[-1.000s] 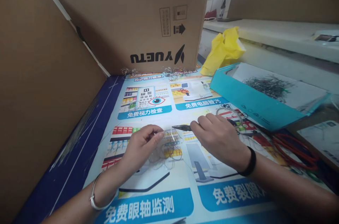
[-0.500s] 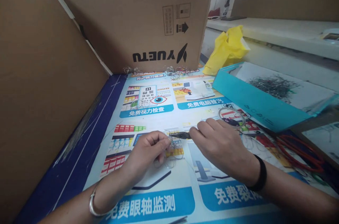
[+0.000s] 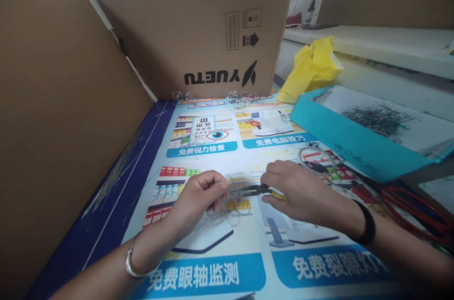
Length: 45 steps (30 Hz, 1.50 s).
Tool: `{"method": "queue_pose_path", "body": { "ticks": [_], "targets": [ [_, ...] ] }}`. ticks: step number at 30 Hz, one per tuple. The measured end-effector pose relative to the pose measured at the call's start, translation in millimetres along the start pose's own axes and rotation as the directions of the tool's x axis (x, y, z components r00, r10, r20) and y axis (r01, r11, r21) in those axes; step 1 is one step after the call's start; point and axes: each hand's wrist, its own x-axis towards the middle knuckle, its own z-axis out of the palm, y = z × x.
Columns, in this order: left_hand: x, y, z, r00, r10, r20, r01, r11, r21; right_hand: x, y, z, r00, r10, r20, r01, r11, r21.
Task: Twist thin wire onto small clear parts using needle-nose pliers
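My left hand pinches a small tangle of thin wire, whose loops hang below the fingers over the printed sheet. To its right, my right hand is closed around pliers with yellow handles. The plier jaws point left at the wire beside my left fingertips and look slightly parted. Whether they touch the wire cannot be made out.
Cardboard panels stand at the left and back. At the right are a turquoise box holding cut wire pieces, a yellow bag, a wire coil and red cords. Wire scraps lie along the back panel.
My right hand has turned and loosened somewhat around the pliers, so a yellow handle shows and the jaws look parted. The whole view has shifted slightly.
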Motion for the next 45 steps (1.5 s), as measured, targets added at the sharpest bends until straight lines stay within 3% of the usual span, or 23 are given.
{"method": "queue_pose_path", "body": {
  "ticks": [9, 17, 21, 27, 34, 36, 38, 41, 45],
  "targets": [
    [0, 4, 2.3, 1.000, 0.015, -0.005, -0.014, 0.999, 0.030, -1, 4, 8, 0.996, -0.037, -0.077, 0.030, 0.995, -0.092],
    [2, -3, 3.0, 0.983, 0.179, -0.045, -0.155, 0.933, 0.326, -2, 2, 1, 0.999, -0.031, -0.037, 0.028, 0.997, -0.075],
    [5, -4, -1.1, 0.979, 0.185, -0.090, -0.149, 0.939, 0.310, -4, -1, -3, 0.992, -0.100, 0.077, 0.099, 0.995, 0.023],
    [8, 4, -7.5, 0.977, 0.188, -0.099, -0.164, 0.964, 0.211, -10, -11, 9, 0.931, -0.240, 0.274, 0.215, 0.970, 0.117],
    [9, 4, -10.5, 0.971, 0.230, -0.061, -0.215, 0.958, 0.191, -15, 0, -5, 0.916, -0.192, 0.353, 0.154, 0.979, 0.132],
    [9, 4, -10.3, 0.971, 0.237, -0.038, -0.226, 0.956, 0.188, -11, 7, -9, 0.946, -0.127, 0.298, 0.087, 0.986, 0.145],
    [8, 3, -9.4, 0.971, 0.240, -0.022, -0.231, 0.953, 0.197, -6, 12, -8, 0.988, 0.013, 0.155, -0.042, 0.982, 0.183],
    [7, 4, -7.4, 0.970, 0.241, -0.007, -0.233, 0.943, 0.239, 0, 12, -1, 0.994, 0.103, 0.047, -0.113, 0.945, 0.307],
    [6, 5, -5.3, 0.968, 0.251, 0.015, -0.243, 0.918, 0.312, 3, 0, 9, 0.986, 0.163, 0.019, -0.158, 0.913, 0.376]
  ]
}}
